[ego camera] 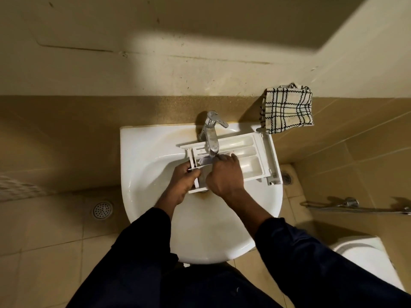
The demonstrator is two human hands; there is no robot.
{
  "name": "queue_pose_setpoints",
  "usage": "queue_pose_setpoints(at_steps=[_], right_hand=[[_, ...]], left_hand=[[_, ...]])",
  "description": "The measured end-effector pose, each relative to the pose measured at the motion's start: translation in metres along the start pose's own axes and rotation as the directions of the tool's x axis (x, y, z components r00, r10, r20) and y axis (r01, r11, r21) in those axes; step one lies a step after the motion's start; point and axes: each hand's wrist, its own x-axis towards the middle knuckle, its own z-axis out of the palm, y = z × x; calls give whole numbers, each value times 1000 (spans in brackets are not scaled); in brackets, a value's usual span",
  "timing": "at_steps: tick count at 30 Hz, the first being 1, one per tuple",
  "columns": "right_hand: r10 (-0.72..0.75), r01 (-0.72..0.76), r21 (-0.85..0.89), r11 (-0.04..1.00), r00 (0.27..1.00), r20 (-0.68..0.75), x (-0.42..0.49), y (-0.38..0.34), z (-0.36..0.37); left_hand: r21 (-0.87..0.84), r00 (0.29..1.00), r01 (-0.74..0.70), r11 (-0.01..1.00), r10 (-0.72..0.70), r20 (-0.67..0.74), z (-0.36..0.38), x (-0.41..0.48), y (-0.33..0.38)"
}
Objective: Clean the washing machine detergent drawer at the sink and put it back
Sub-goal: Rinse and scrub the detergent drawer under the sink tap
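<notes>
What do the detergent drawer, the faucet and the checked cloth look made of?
The detergent drawer looks like white moulded plastic, semi-matte, with thin partition walls. The faucet is metal, likely chromed: mirror-like highlights. The checked cloth is woven fabric, perhaps cotton: soft folds, wavy edge.

Small bathroom, domestic look
- white wall-hung washbasin (211, 236), chrome mixer tap (211, 132)
- tan tiles on floor and lower walls
- round floor drain (102, 210) left of basin
- white toilet (364, 256) at lower right
- checked cloth (287, 108) hanging on wall
- chrome rail (347, 206) low on right wall
</notes>
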Motion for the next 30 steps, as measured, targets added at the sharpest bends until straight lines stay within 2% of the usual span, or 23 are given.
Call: queue_pose_setpoints(at_steps=[2,7,10,12,15,19,21,23,27,30], right_hand=[[-17,18,-20,1000,999,40,-4,6,-1],[139,-142,-191,971,990,-27,-5,32,-17],[158,-160,-89,983,987,-26,-2,13,-17],[82,-82,18,997,996,-41,-5,-1,-13],[0,0,51,999,1000,-11,-8,-5,-12],[81,-81,-196,977,997,-11,-1,9,-25],[112,-114,-215,970,993,-22,5,12,-28],[75,-77,-188,979,997,-22,7,5,-27],[-197,200,-82,976,979,51,-5,-16,-11],[-138,137,-126,982,990,4,0,2,-17]], left_hand=[[-7,1000,-5,1000,5,-14,-6,-2,-3],[6,1000,-13,1000,13,13,-17,-5,-9],[-11,1000,15,1000,-15,12,-12,-9,-9],[-24,999,36,999,-36,14,-10,-15,-10],[-47,998,52,998,-51,23,-9,-24,-17],[-115,998,59,992,-59,0,-10,-41,-23],[-149,999,46,988,-47,1,-8,-43,-21],[-158,999,42,987,-45,-13,-6,-41,-20],[-77,998,39,996,-43,-47,-16,-30,-23],[-6,996,31,999,-32,-83,-26,-25,-27]])
